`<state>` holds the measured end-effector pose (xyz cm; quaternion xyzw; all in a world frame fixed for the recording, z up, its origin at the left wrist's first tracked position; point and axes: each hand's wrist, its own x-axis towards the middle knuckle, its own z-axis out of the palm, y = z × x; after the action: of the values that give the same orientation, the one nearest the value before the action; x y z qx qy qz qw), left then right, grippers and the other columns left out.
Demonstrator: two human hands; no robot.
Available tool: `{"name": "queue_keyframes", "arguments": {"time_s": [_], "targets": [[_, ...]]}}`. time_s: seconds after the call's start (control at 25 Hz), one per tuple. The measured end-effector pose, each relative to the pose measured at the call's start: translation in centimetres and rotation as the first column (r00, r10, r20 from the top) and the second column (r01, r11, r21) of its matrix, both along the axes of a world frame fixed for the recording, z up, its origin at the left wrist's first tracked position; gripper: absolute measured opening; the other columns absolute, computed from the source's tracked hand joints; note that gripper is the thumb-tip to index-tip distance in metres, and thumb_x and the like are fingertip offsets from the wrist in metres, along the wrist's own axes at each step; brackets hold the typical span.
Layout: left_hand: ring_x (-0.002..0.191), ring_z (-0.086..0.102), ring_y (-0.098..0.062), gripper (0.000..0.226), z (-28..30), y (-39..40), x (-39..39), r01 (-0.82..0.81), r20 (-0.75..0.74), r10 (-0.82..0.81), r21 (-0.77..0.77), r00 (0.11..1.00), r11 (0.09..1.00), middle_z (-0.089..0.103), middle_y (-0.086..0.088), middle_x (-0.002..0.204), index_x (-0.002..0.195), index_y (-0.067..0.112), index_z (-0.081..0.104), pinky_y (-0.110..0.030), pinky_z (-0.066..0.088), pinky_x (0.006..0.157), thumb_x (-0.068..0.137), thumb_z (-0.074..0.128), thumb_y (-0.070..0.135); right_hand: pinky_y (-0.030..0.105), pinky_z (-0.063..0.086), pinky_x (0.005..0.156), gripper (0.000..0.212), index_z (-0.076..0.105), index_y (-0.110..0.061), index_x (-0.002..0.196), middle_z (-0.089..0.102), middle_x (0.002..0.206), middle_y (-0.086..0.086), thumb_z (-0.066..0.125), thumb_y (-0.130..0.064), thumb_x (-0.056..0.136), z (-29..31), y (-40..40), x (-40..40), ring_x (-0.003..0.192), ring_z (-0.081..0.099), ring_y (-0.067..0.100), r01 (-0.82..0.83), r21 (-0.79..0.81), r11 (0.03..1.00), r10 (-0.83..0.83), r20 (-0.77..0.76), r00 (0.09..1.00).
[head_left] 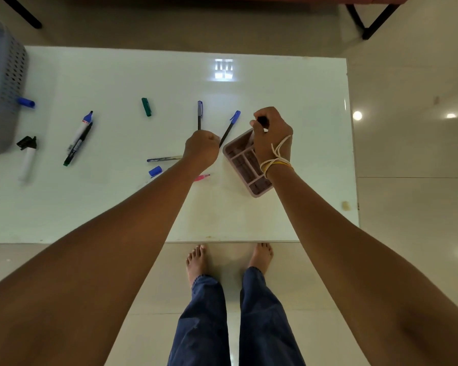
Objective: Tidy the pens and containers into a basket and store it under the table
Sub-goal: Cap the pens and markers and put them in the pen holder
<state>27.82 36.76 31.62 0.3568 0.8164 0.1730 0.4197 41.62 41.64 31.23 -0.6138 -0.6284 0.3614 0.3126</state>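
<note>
Left hand (202,149): clenched over the ends of two blue-capped pens (199,114) on the table (275,83).
Right hand (271,133): gripping a dark pen (262,120), lowering it into the pink organiser (245,165) — I judge.
Basket (4,85): grey, at the far left edge, a blue cap (25,102) beside it.
Left to do: most of it — markers (78,136), a green cap (146,107) and a pink pen (202,177) lie scattered; nothing is stored underneath yet.
</note>
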Motion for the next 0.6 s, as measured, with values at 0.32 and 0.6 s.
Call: {"name": "queue_keyframes", "arguments": {"time_s": [0.32,0.6], "targets": [[0.109,0.064,-0.033,0.035,-1.9,-3.5,-4.1,-0.128,0.011,0.129,-0.074,0.992,0.989,0.067,-0.019,0.118,0.12,-0.001,0.063,-0.041,0.05,0.094,0.102,0.041,0.017,0.031,0.044,0.096,0.043,0.058,-0.019,0.125,0.062,0.118,0.004,0.065,-0.032,0.085,0.2,0.4,-1.1,0.113,0.053,0.022,-0.043,0.004,0.999,0.041,0.196,0.98],[0.101,0.065,-0.036,0.029,-3.9,-8.2,-8.3,-0.226,-0.021,0.225,-0.117,0.974,0.967,0.069,-0.019,0.107,0.101,0.004,0.066,-0.043,0.053,0.085,0.099,0.042,0.02,0.036,0.052,0.07,0.013,0.064,-0.007,0.093,0.06,0.091,0.01,0.056,-0.006,0.084,-1.5,-7.8,-7.4,0.084,0.057,0.025,-0.494,0.246,0.834,0.384,0.383,0.84]]}}
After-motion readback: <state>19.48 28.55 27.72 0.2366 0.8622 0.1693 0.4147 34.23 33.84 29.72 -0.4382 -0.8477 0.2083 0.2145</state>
